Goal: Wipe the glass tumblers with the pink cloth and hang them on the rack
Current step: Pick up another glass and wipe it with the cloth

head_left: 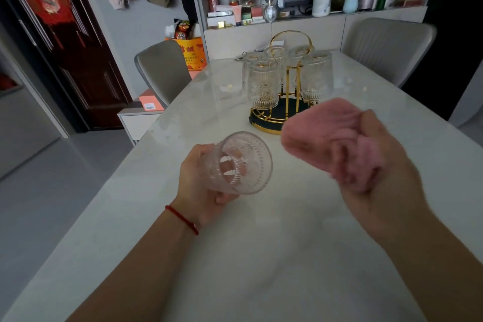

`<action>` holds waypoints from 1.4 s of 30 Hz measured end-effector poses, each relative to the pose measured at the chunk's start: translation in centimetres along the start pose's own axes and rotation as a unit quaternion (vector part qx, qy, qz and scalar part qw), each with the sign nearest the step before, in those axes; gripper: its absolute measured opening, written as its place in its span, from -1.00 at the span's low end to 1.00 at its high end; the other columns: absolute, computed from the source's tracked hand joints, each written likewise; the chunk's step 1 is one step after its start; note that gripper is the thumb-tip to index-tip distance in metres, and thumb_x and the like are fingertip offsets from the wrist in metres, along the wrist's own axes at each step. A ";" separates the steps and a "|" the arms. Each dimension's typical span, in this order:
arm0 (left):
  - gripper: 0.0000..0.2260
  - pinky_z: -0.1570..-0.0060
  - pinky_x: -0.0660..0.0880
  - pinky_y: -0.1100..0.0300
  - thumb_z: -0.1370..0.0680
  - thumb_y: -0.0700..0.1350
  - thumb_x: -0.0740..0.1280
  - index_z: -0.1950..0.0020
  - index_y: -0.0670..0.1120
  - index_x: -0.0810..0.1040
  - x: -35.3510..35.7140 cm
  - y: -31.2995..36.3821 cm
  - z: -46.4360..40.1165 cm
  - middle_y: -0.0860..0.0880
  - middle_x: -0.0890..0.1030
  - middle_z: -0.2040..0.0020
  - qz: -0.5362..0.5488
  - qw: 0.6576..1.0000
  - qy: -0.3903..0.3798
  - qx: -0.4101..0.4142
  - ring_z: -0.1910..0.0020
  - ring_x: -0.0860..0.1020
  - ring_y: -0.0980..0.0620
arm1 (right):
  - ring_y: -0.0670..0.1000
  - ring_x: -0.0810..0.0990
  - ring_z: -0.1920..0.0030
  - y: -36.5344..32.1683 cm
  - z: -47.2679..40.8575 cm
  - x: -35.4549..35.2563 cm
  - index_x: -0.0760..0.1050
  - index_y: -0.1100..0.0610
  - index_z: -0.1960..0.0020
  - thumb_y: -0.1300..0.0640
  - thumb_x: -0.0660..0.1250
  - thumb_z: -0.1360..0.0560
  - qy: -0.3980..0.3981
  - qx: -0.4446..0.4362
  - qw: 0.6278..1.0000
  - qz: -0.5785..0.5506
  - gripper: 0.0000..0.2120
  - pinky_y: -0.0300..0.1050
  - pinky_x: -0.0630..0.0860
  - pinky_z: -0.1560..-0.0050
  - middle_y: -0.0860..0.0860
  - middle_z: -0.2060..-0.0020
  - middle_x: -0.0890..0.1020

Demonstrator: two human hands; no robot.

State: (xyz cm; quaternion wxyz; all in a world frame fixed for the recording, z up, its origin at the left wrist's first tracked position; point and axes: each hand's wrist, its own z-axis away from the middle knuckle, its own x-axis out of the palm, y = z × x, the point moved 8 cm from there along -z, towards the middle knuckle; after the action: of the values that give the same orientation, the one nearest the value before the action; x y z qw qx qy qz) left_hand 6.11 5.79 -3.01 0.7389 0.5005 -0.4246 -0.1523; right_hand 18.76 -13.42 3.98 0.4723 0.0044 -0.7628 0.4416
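Note:
My left hand grips an embossed glass tumbler above the table, tilted on its side with one end facing me. My right hand holds the bunched pink cloth just right of the tumbler, a small gap between them; hand and cloth are blurred. Farther back stands the gold rack on its dark round base, with several tumblers hanging upside down on it.
The white marble table stretches from me to the back wall. Grey chairs stand at the far left and far right. A shelf of bottles and boxes runs behind the table. A small cabinet sits left of the table.

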 end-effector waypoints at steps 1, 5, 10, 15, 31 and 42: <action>-0.71 0.52 0.05 0.30 -0.52 0.03 0.19 0.23 -0.09 0.59 0.4 -0.6 0.0 -0.13 0.49 0.24 -0.012 1.000 0.003 -0.009 0.42 0.30 -0.05 | -0.08 0.72 0.19 1.0 0.3 0.5 0.60 0.18 -0.19 -0.01 0.20 -0.63 -0.018 0.003 0.998 0.054 -0.66 -0.24 0.65 0.23 0.03 0.15 0.76; -0.72 0.63 0.18 0.34 -0.57 0.05 0.22 0.19 -0.12 0.52 0.7 -2.2 -0.3 -0.10 0.42 0.37 -0.056 0.996 0.065 -0.006 0.59 0.32 -0.03 | 0.04 0.74 -0.12 3.1 1.1 1.6 0.56 -0.21 -0.39 -0.14 0.08 -0.66 -0.080 -0.019 0.951 0.299 -0.59 0.01 0.71 -0.02 -0.16 -0.21 0.71; -0.74 0.61 0.17 0.35 -0.55 0.07 0.29 0.20 -0.08 0.58 0.3 -2.5 -0.2 -0.05 0.43 0.45 -0.073 0.992 0.099 0.001 0.62 0.33 0.00 | -0.27 0.67 -0.05 4.3 0.0 1.3 0.66 -0.40 -0.11 -0.63 0.15 -0.36 -0.073 0.043 0.903 0.421 -0.46 -0.20 0.53 -0.24 -0.44 0.14 0.68; -0.69 0.59 0.19 0.34 -0.53 0.14 0.31 0.02 -0.10 0.58 0.3 -2.9 0.0 -0.05 0.45 0.42 -0.081 0.990 0.111 -0.008 0.60 0.35 0.00 | -0.06 0.55 0.05 5.0 -0.1 0.2 0.21 -0.52 -0.30 0.34 0.22 -0.61 -0.190 0.131 0.848 0.477 -0.28 -0.31 0.56 0.09 -0.09 -0.56 0.36; -0.74 0.29 0.44 0.16 -0.56 0.03 0.32 -0.20 -0.03 0.55 4.2 -1.5 1.6 -0.12 0.59 0.00 -0.012 0.992 -0.122 0.001 0.25 0.54 -0.07 | 0.13 0.71 0.24 4.2 -1.6 -3.7 0.65 0.24 0.15 -0.14 0.27 -0.66 -0.007 0.005 0.810 0.587 -0.52 0.17 0.63 0.16 0.18 0.27 0.71; -0.53 0.41 0.17 0.24 -0.76 0.11 -0.02 -0.21 -0.14 0.58 2.3 -0.2 0.1 -0.08 0.40 0.44 -0.202 0.977 -0.002 0.070 0.53 0.27 0.02 | 0.20 0.66 0.30 4.6 -1.1 -3.1 0.60 0.38 0.10 -0.13 0.27 -0.66 -0.024 -0.012 0.832 0.554 -0.45 0.29 0.63 0.26 0.33 0.24 0.65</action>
State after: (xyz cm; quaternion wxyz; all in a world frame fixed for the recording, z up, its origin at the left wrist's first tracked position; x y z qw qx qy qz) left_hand 7.43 4.14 -2.10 0.6553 0.6261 -0.3259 -0.2692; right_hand 19.32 -11.12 -1.15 0.1302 -0.4144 -0.6533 0.6200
